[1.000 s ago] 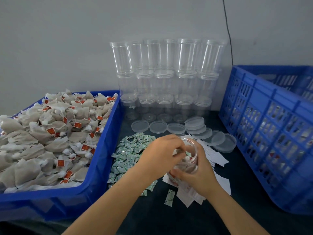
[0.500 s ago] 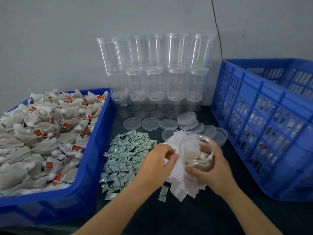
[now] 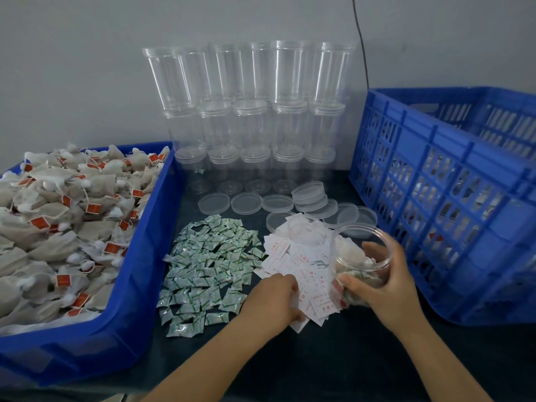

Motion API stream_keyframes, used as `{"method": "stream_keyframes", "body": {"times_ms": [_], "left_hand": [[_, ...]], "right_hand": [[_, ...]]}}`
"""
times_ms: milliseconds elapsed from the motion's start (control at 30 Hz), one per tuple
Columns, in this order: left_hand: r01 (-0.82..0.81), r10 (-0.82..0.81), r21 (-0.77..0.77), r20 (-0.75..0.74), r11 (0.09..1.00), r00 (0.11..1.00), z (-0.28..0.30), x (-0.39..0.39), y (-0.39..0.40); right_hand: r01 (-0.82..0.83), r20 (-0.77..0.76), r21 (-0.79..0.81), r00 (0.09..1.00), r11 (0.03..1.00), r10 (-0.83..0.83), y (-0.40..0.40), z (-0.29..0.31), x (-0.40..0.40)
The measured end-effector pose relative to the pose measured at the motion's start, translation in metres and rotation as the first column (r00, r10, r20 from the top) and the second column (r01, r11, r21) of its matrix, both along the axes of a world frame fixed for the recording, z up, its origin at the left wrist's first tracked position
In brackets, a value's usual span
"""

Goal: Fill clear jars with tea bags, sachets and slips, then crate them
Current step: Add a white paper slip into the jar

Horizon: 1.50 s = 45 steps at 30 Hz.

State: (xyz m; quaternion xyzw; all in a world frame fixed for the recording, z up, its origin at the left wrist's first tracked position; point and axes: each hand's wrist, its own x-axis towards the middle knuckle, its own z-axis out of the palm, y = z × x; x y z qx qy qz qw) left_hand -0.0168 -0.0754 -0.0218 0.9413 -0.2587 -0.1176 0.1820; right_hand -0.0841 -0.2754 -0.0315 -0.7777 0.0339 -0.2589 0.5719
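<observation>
My right hand (image 3: 380, 281) grips a clear jar (image 3: 358, 255) with tea bags inside, tilted toward me, just left of the tall blue crate (image 3: 452, 181). My left hand (image 3: 274, 295) rests palm down on the near edge of the pile of white paper slips (image 3: 301, 271), fingers curled over slips; whether it pinches one is hidden. Green-and-white sachets (image 3: 208, 265) lie in a heap left of the slips. Tea bags with red tags (image 3: 66, 221) fill the low blue tray (image 3: 139, 274) at left.
Empty clear jars (image 3: 249, 111) stand stacked in three tiers against the wall. Loose clear lids (image 3: 278, 203) lie in a row before them. The crate at right holds filled jars behind its lattice. A black cable (image 3: 361, 39) runs down the wall.
My right hand has carried the jar to the right, toward the crate. My left hand left the jar's mouth and dropped onto the slips. The view shifted right.
</observation>
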Motion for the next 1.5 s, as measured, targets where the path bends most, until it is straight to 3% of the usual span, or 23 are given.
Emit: {"method": "stream_keyframes", "body": {"times_ms": [133,267,400,467,567,667,800,1033,1167,1267,1367,1500], "left_hand": [[0.156,-0.163,0.074,0.106,0.985,0.981,0.004,0.005,0.000],[0.396,-0.504,0.377,0.250,0.837,0.827,0.003,0.001,0.004],[0.436,-0.587,0.445,0.290,0.782,0.756,0.001,-0.001,0.007],[0.445,-0.582,0.409,0.322,0.797,0.747,0.007,-0.003,0.011],[0.515,-0.607,0.321,0.446,0.795,0.658,0.015,0.001,0.019],[0.498,-0.473,0.115,0.547,0.860,0.691,0.020,0.007,0.026],[0.451,-0.326,-0.109,0.545,0.886,0.772,0.033,0.014,0.034],[0.411,-0.274,-0.157,0.532,0.898,0.801,0.039,0.015,0.038],[0.357,-0.223,-0.247,0.444,0.901,0.868,0.053,0.017,0.041],[0.320,-0.108,-0.374,0.489,0.871,0.865,0.071,0.014,0.041],[0.359,0.024,-0.531,0.583,0.767,0.812,0.079,0.004,0.035],[0.465,-0.011,-0.542,0.643,0.700,0.766,0.068,-0.007,0.018]], "right_hand": [[-0.007,0.000,0.006,1.000,1.000,0.007,0.002,0.001,0.002],[-0.012,-0.008,0.007,1.000,1.000,0.012,0.001,0.000,0.002],[-0.008,-0.010,0.002,1.000,1.000,0.008,0.000,-0.001,0.002],[-0.009,-0.009,0.005,1.000,1.000,0.009,0.000,-0.002,0.002],[-0.015,-0.012,0.007,1.000,1.000,0.016,0.000,-0.002,0.002],[-0.026,-0.013,0.014,1.000,1.000,0.026,0.000,-0.002,0.002],[-0.035,-0.019,0.020,0.999,0.999,0.035,0.002,-0.001,0.005],[-0.034,-0.018,0.008,0.999,0.999,0.034,0.007,0.004,0.009],[-0.042,-0.034,0.011,0.999,0.999,0.042,0.006,0.004,0.008],[-0.059,-0.036,0.010,0.998,0.998,0.059,0.008,0.005,0.008],[-0.080,-0.037,0.022,0.996,0.997,0.080,0.012,0.003,0.009],[-0.119,-0.043,0.032,0.992,0.992,0.120,0.018,0.003,0.011]]}}
